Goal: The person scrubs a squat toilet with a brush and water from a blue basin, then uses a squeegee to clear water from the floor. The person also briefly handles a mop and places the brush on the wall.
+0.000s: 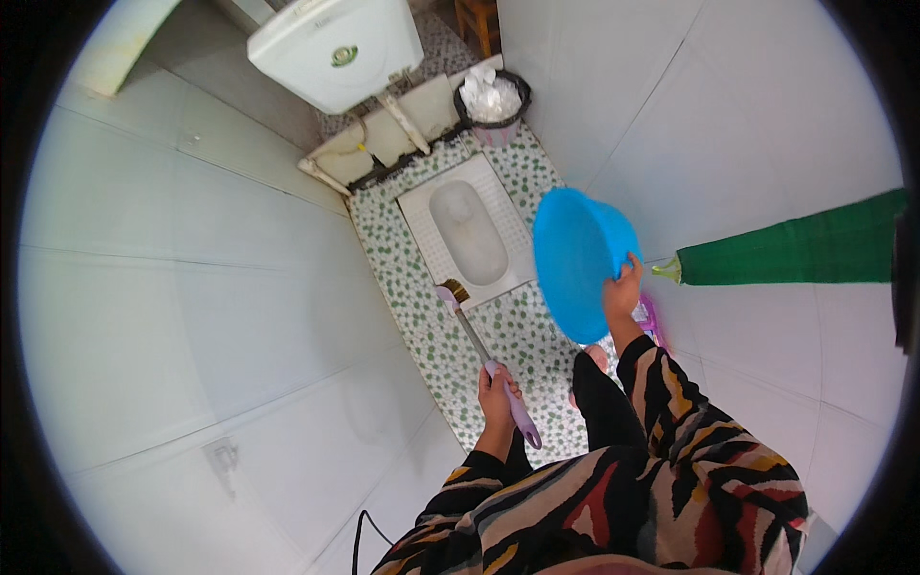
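My left hand (497, 397) is closed around the purple handle of a long scrub brush (471, 334). Its head, with dark yellowish bristles, points away from me, over or at the near left corner of a white squat toilet (468, 231). With my right hand (622, 289) I grip the near right rim of a blue plastic basin (571, 262). The basin is tilted so that its inside faces the toilet, and I see nothing in it. Some of my right fingers are behind the rim.
A white cistern (338, 54) hangs beyond the toilet, with a pipe (404, 123) below it. A lined waste bin (496, 129) with white paper stands in the far right corner. Green cloth (790, 241) hangs at the right wall. A pink plastic item (650, 320) lies behind my right wrist.
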`<state>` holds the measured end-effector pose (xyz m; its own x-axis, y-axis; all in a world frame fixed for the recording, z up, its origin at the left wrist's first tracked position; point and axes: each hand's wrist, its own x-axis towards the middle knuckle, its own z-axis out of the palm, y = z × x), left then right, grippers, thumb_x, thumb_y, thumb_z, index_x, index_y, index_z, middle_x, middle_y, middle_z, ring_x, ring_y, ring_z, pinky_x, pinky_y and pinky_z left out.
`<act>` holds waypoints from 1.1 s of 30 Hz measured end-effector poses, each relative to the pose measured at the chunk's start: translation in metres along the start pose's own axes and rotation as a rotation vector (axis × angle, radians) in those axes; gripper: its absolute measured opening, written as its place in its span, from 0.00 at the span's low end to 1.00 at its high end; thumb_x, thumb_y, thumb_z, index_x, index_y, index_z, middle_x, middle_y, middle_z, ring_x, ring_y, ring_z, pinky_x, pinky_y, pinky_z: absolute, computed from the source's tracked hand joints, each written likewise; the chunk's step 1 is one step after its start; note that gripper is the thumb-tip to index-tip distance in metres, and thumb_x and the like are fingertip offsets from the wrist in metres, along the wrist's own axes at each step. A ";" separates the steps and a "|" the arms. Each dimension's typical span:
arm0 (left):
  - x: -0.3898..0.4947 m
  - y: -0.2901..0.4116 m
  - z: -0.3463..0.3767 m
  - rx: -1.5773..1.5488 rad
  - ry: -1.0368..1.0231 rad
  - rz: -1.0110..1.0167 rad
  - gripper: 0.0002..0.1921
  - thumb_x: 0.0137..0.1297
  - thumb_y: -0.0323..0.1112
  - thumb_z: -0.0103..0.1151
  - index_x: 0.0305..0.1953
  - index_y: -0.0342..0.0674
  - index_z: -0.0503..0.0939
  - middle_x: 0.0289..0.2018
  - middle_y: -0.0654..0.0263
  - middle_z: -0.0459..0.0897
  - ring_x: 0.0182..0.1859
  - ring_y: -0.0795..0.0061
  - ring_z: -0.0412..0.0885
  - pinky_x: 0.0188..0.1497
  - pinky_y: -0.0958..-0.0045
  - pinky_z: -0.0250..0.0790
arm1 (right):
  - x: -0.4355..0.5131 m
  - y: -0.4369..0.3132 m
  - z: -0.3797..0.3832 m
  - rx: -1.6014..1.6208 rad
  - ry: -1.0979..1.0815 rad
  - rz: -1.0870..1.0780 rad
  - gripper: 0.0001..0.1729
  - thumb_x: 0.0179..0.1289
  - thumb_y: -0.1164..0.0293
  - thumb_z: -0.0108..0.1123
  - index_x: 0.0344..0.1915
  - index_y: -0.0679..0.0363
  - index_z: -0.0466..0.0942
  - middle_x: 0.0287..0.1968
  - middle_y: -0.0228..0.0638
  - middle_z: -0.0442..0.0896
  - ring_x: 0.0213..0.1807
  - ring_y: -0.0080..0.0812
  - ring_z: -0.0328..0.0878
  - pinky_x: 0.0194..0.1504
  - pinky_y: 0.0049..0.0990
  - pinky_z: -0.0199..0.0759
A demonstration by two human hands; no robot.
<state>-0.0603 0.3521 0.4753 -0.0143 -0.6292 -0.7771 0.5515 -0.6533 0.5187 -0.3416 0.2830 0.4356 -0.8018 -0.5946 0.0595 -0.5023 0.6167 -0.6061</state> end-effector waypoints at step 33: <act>-0.049 0.155 0.105 -0.237 -0.245 -0.254 0.04 0.63 0.31 0.44 0.33 0.39 0.64 0.22 0.67 0.69 0.23 0.76 0.69 0.23 0.77 0.67 | -0.158 0.063 -0.244 1.260 -0.005 1.085 0.14 0.55 0.77 0.56 0.43 0.69 0.70 0.42 0.45 0.74 0.40 0.43 0.74 0.38 0.40 0.73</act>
<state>-0.0620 0.2370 0.6313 -0.3566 -0.5608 -0.7472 0.6810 -0.7036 0.2031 -0.3258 0.5412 0.5813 -0.5783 -0.1991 -0.7911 0.8128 -0.0573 -0.5798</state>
